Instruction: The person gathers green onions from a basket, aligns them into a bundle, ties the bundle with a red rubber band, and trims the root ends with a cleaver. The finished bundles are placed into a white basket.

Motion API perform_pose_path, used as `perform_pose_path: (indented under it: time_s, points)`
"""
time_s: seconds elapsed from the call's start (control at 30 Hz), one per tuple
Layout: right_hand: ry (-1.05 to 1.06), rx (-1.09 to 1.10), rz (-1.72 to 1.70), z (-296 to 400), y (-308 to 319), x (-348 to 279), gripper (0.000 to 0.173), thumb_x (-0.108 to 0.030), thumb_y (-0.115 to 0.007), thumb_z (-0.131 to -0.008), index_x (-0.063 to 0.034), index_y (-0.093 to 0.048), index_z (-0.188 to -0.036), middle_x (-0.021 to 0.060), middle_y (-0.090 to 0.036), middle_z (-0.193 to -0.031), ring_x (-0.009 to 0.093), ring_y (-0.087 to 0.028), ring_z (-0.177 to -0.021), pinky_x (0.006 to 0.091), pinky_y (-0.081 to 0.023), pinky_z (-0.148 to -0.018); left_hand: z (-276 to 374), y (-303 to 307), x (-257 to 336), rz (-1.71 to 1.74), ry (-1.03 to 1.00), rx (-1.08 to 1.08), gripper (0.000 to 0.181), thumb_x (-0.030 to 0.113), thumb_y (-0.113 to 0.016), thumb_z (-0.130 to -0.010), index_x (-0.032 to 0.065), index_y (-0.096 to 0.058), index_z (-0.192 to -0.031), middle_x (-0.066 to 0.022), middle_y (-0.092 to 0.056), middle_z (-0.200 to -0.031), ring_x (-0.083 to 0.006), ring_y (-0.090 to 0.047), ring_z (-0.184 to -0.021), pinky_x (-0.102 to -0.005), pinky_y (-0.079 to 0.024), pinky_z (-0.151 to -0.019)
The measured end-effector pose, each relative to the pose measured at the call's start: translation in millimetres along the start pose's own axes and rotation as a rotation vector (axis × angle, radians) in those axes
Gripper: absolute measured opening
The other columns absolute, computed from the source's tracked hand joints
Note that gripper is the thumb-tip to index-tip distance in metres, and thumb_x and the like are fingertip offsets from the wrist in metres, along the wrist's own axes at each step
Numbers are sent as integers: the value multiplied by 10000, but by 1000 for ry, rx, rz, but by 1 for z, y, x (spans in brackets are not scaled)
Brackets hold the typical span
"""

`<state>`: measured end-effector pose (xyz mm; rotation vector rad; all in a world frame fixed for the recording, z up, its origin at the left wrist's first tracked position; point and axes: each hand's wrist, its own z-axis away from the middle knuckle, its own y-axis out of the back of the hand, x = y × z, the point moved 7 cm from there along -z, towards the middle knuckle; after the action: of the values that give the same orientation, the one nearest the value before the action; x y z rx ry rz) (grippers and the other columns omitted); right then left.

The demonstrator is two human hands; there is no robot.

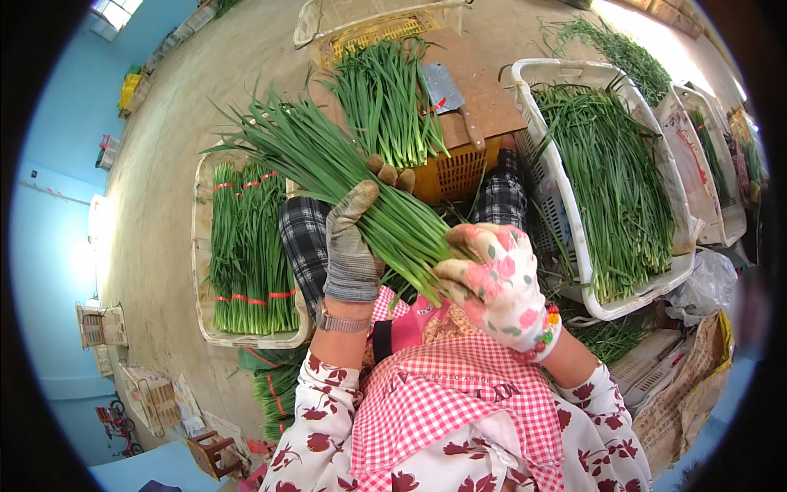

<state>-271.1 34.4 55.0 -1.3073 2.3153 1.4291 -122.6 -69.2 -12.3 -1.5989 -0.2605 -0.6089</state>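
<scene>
My left hand (pixel 356 240), in a grey, soiled work glove, is shut around a bunch of long green leaves, likely garlic chives (pixel 387 221). The leaf tips point up and left. At the pale stem ends, my right hand (pixel 495 277), in a white glove with a pink flower print, has its fingers against the stalks; its exact hold is partly hidden. Beyond the bunch, a loose pile of the same greens (pixel 387 101) lies on a brown board (pixel 492 92). A cleaver (pixel 444 89) with a wooden handle rests beside that pile, a red band on its blade.
At left, a white plastic crate (pixel 201 270) holds bundles tied with red bands. A larger white crate (pixel 575 215) of loose greens stands at right. The board sits on a yellow crate (pixel 458 175) between my knees. More tied bundles (pixel 273 393) lie low at left.
</scene>
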Motion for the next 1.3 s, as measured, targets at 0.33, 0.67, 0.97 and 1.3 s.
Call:
perform_pose_path:
  time_s: [0.33,0.67,0.97,1.3]
  points:
    - [-101,92,131,-1,-15,10,264,-194,-768,-634,-115,-675,-867,119,-590,-1200,324,-520,-1200,569,-315,-1011,7,-6,8,-71,-118,74,410,-15,-625,-846,14,-519,-1241,-123,-614,-1122,-273,-604,-1095,-409,-518,-973]
    - [-261,43,83,-2,-29,29,187,-225,-774,-653,-118,-723,-797,113,-609,-1189,313,-496,-1243,557,-271,-1064,13,-13,13,-117,-194,134,423,-60,-621,-835,17,-530,-1240,-102,-613,-1151,-251,-623,-1063,-404,-514,-982]
    - [-126,163,103,-4,-32,30,172,-93,-702,-591,-89,-583,-715,125,-591,-1211,333,-522,-1216,593,-319,-1000,13,-9,5,-145,-164,173,406,-67,-603,-851,46,-525,-1233,-78,-592,-1107,-226,-591,-1053,-384,-522,-941]
    - [-245,208,-59,7,-31,43,111,-77,-680,-609,-79,-634,-709,121,-636,-1160,315,-574,-1154,539,-324,-1036,14,-10,0,-138,-190,188,376,-65,-593,-863,45,-536,-1218,-82,-600,-1110,-214,-602,-1025,-376,-526,-927]
